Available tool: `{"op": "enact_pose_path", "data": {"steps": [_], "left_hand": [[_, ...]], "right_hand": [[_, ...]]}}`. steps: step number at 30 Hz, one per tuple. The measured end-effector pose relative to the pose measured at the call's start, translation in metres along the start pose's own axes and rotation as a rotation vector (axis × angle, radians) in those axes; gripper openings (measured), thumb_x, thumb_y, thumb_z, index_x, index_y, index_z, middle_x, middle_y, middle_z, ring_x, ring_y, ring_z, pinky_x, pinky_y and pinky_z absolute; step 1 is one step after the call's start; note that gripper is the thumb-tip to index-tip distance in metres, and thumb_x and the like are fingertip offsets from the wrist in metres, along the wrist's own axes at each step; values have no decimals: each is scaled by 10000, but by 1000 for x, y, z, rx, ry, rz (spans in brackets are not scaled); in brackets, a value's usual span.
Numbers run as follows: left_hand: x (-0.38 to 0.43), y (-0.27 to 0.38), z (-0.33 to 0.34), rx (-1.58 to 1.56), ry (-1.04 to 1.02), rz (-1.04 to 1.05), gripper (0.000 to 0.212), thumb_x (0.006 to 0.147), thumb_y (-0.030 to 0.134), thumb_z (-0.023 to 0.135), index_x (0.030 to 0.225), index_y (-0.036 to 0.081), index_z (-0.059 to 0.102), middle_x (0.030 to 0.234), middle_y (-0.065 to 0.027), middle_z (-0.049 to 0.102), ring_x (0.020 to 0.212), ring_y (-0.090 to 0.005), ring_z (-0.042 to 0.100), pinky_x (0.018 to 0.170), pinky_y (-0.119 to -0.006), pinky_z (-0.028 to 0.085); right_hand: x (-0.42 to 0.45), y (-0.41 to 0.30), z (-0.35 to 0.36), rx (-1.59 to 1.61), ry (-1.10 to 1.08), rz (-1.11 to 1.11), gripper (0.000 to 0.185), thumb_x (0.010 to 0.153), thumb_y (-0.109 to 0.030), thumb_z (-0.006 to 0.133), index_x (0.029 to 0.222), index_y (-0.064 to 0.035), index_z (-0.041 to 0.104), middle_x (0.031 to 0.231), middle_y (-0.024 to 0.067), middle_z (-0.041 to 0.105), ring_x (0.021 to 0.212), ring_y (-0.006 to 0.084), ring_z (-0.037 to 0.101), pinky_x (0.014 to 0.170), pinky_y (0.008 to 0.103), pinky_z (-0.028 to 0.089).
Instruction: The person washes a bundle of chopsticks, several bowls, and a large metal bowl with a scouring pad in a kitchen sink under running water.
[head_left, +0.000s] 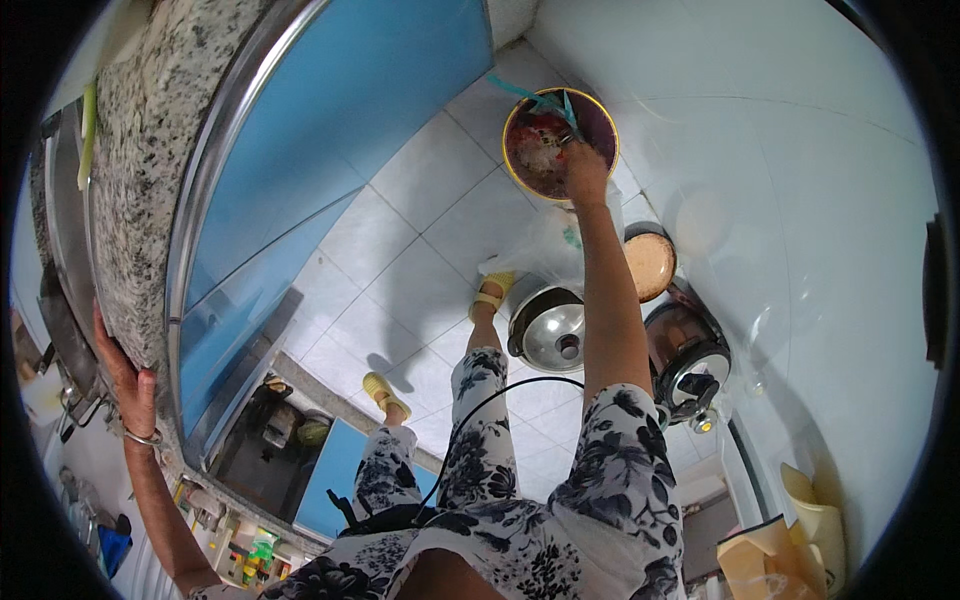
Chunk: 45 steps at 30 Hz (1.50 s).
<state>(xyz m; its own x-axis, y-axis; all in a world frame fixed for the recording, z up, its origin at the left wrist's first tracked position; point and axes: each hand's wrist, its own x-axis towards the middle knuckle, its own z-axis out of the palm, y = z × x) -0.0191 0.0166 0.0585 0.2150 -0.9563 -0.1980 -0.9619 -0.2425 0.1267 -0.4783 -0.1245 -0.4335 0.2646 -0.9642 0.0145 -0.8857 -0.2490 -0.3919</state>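
Observation:
My right hand (586, 169) reaches down over the near right rim of a round bin (508, 166) with a yellow edge and dark inside. Its fingers meet something thin and dark near the bin's middle; whether they grip it I cannot tell. Teal plastic strips (525, 91) lie across the bin's far rim, and mixed reddish and pale waste (541, 154) lies inside. My left hand (133, 394), with a bracelet at the wrist, rests on the edge of the speckled granite counter (150, 225) at the left, fingers pointing away, thumb apart.
A lidded metal pot (551, 337), a round tan pan (649, 266) and a dark lidded cooker (686, 360) stand on the tiled floor by the right wall. A translucent plastic bag (551, 240) lies near the bin. Blue cabinet doors (322, 135) line the left; one lower cupboard (262, 457) is open.

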Motion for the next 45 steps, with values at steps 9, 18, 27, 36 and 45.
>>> {"op": "enact_pose_path", "data": {"steps": [9, 18, 27, 36, 45], "left_hand": [[19, 20, 9, -85, 105, 122, 968, 619, 675, 474, 1280, 32, 180, 1308, -137, 217, 1211, -261, 200, 986, -369, 145], [-2, 40, 10, 82, 230, 173, 837, 477, 323, 744, 1160, 39, 352, 1166, -169, 370, 1109, -323, 323, 927, -426, 235], [-30, 47, 26, -125, 348, 81, 838, 642, 574, 524, 1204, 0, 288, 1239, -197, 290, 1185, -323, 214, 978, -421, 138], [-150, -14, -47, -582, 438, -51, 489, 781, 364, 498, 1133, 33, 421, 1207, -202, 339, 1156, -334, 266, 956, -385, 222], [-220, -117, -45, -1167, 574, -447, 347, 813, 267, 494, 1066, 30, 480, 1051, -127, 491, 930, -211, 501, 758, -273, 415]], "right_hand": [[-7, -22, -56, -61, -118, 91, 131, 757, -134, 474, 781, -5, 472, 786, 135, 550, 679, 320, 522, 597, 356, 430], [-68, -124, -266, 1546, 28, 714, 132, 802, -160, 526, 871, -52, 495, 774, 1, 511, 659, 91, 488, 600, 211, 423], [-39, -255, -468, 2235, -114, -116, 173, 793, -130, 526, 905, -36, 435, 789, 12, 435, 671, 118, 386, 621, 273, 323], [75, -512, -453, 2318, -713, -192, 119, 750, -114, 583, 783, -68, 478, 663, 2, 434, 610, 88, 391, 574, 230, 343], [137, -591, -245, 844, -772, 152, 176, 817, -148, 476, 677, -43, 481, 549, 58, 479, 444, 157, 460, 393, 272, 382]]}}
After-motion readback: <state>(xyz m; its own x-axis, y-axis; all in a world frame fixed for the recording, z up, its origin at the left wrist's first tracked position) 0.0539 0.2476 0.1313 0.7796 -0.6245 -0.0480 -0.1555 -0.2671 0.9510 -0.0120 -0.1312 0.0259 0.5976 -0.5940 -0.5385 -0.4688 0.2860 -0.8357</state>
